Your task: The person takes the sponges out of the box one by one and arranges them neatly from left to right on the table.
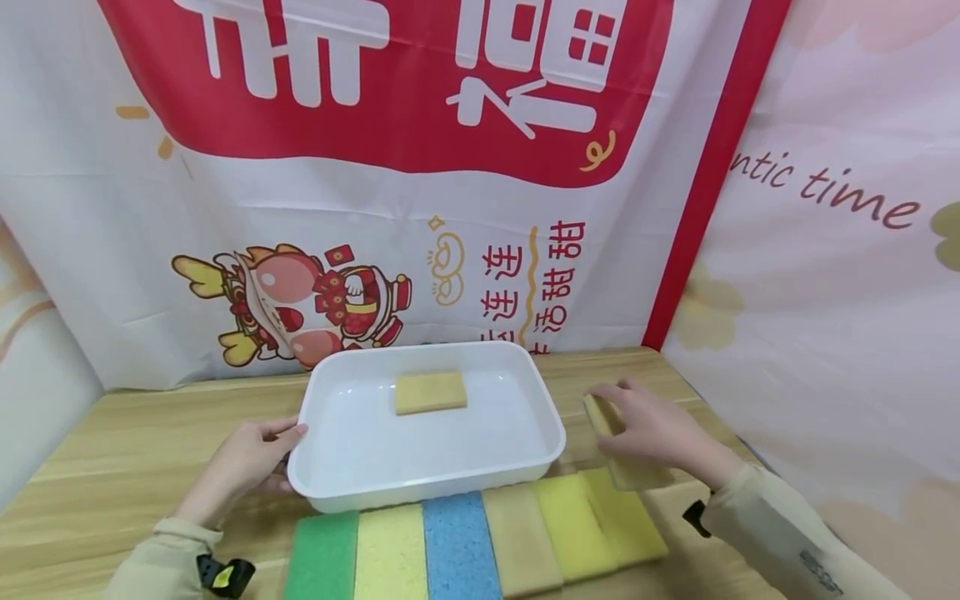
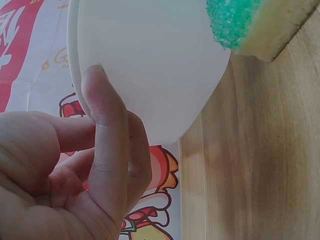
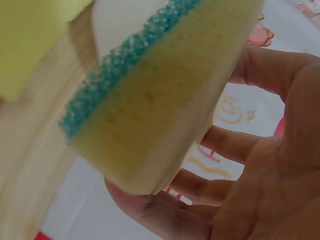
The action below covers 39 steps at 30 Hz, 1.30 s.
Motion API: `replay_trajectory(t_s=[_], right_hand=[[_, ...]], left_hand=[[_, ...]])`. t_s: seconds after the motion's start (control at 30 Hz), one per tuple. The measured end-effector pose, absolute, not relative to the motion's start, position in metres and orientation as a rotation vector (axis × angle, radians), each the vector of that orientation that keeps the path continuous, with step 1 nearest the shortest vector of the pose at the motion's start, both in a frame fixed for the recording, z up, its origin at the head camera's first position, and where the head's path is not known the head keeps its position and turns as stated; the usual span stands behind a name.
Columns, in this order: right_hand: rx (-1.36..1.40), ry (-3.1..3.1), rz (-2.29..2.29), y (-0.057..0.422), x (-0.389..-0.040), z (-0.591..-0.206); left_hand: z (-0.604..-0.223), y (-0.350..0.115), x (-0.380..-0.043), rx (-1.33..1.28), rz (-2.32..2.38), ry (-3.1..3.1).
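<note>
A white rectangular tray sits on the table with one tan sponge lying flat inside, toward its far wall. At the tray's left end my left hand pinches the rim, fingers against the outer wall in the left wrist view. To the right of the tray my right hand grips a sponge, cream foam with a blue-green scouring layer, tilted on edge. This hand is above the right end of a row of sponges, near a yellow sponge.
In front of the tray lie a green sponge, a pale yellow one, a blue sponge, a tan sponge and yellow ones, side by side. A printed cloth hangs behind the wooden table; another sheet stands at the right.
</note>
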State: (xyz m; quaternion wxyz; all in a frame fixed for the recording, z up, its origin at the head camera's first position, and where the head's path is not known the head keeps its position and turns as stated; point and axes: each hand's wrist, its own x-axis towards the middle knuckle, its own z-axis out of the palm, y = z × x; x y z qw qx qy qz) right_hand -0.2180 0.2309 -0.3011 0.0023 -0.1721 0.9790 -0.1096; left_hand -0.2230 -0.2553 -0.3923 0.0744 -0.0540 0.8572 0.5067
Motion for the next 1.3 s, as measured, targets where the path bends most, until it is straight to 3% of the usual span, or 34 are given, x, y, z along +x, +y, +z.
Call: replay_trajectory(t_s=[0.57, 1.3], right_hand=[[-0.548, 2.932, -0.396, 0.288, -0.216, -0.337], [-0.557, 2.75, -0.53, 0.316, -0.216, -0.369]], left_hand=[[-0.391, -0.254, -0.225, -0.15, 1.545, 2.549], [-0.392, -0.253, -0.222, -0.18, 1.54, 2.569]])
